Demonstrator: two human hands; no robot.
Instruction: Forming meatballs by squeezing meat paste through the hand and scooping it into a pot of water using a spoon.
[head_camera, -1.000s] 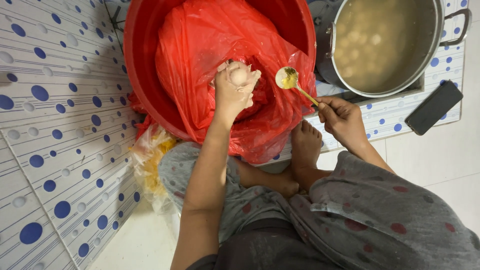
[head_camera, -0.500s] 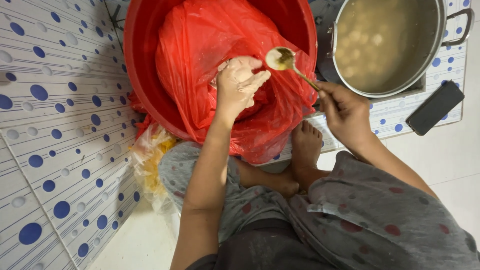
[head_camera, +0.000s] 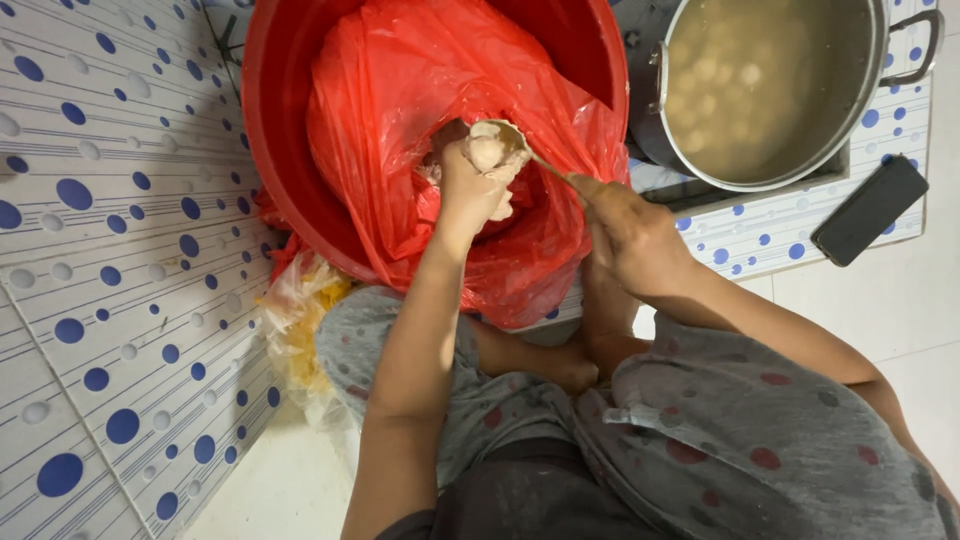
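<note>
The person sits on a pale tiled floor (head_camera: 900, 330) beside a white wall panel dotted blue (head_camera: 110, 300). The left hand (head_camera: 470, 190) is closed in a fist around a lump of pale paste (head_camera: 488, 150), squeezed up between thumb and forefinger, over a red plastic bag (head_camera: 420, 80) lining a red basin (head_camera: 280, 150). The right hand (head_camera: 630, 235) pinches the handle of a metal spoon (head_camera: 515, 140), its bowl touching the paste. A steel pot (head_camera: 760, 85) of cloudy broth with pale balls stands just beside the basin, a dark phone (head_camera: 870, 210) near it.
</note>
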